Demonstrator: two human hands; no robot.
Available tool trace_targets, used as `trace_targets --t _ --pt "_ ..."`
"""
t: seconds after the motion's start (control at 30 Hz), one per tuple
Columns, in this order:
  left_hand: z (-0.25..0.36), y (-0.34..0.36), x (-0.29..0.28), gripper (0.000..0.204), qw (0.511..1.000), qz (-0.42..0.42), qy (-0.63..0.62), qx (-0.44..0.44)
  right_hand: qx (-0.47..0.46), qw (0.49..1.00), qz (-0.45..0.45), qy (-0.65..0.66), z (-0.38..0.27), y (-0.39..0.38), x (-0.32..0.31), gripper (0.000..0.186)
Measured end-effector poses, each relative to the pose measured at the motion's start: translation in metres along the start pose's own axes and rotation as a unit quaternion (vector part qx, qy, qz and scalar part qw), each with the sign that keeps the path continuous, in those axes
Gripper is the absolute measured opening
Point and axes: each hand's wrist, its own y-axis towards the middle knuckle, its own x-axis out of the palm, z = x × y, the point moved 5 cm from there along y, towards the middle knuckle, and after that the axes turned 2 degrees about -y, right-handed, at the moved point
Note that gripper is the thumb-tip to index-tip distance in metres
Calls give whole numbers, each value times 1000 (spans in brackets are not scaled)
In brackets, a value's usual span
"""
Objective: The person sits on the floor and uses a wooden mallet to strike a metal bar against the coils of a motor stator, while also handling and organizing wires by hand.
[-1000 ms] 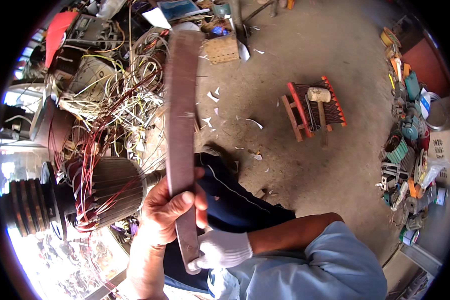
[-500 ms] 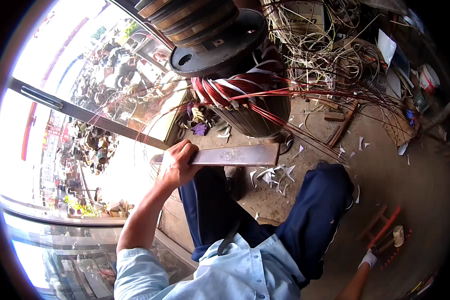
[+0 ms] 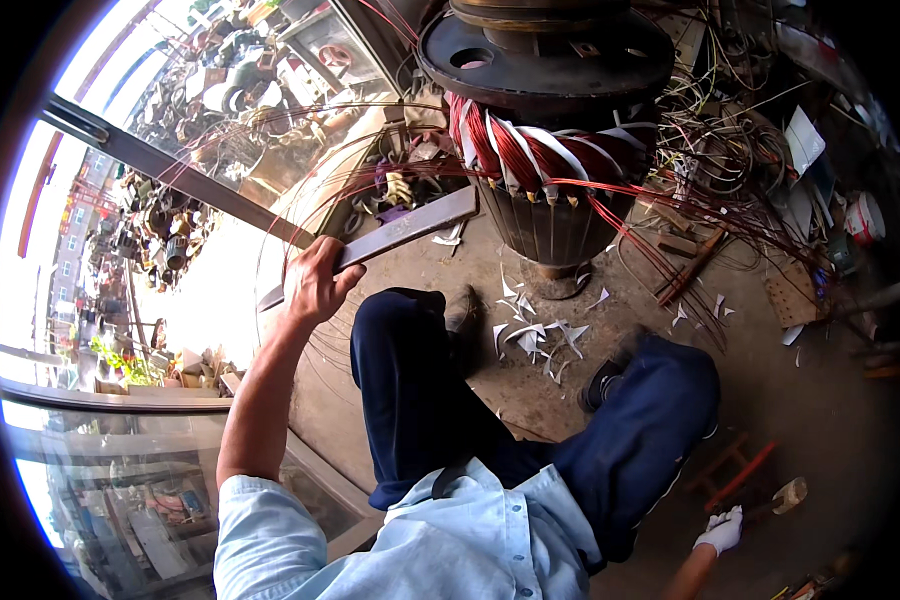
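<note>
My bare left hand [image 3: 317,282] is wrapped round a long flat grey bar [image 3: 410,226], which slants up to the right, its far end close to the wires. Down at the lower right, my right hand [image 3: 722,530] in a white glove is closed on the dark handle of a mallet with a pale head [image 3: 790,495]. In front of me stands a motor rotor [image 3: 545,225] with a slotted dark body. Bundles of red wire [image 3: 515,152] and white strips wind round it under a black round plate [image 3: 545,62].
White scraps [image 3: 540,338] lie on the floor between my feet. Long loose wires [image 3: 660,262] spread from the rotor to both sides. A red stool-like frame [image 3: 735,470] is by my right hand. Tangled cable [image 3: 720,160] is heaped at the back right; a glass window frame [image 3: 180,175] is left.
My left hand has swung the bar from level to an upward slant, moving left and up. My right hand and the mallet have shifted slightly down. The view has turned, so the rotor appears further right.
</note>
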Motion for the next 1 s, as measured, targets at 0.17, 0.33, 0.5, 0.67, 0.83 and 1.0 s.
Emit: trace_targets --t 0.17,0.33,0.5,0.67,0.83,1.0 --pt "1 21 8 66 998 -1 -54 38 -94 974 -128 163 -77 -84 52 31" --pt "3 30 17 68 995 7 -85 50 -237 967 -93 29 -224 -211 112 20" --pt "2 40 22 67 993 12 -101 58 -443 863 -232 -70 -239 -325 151 37" --pt "-11 44 24 67 991 14 -105 86 -559 638 -508 -150 -201 -450 220 30" --pt "-11 51 30 69 989 1 -121 90 -554 475 -661 -174 -133 -512 277 26" --pt "-12 47 30 68 988 -3 -124 89 -557 458 -669 -180 -101 -540 301 25"
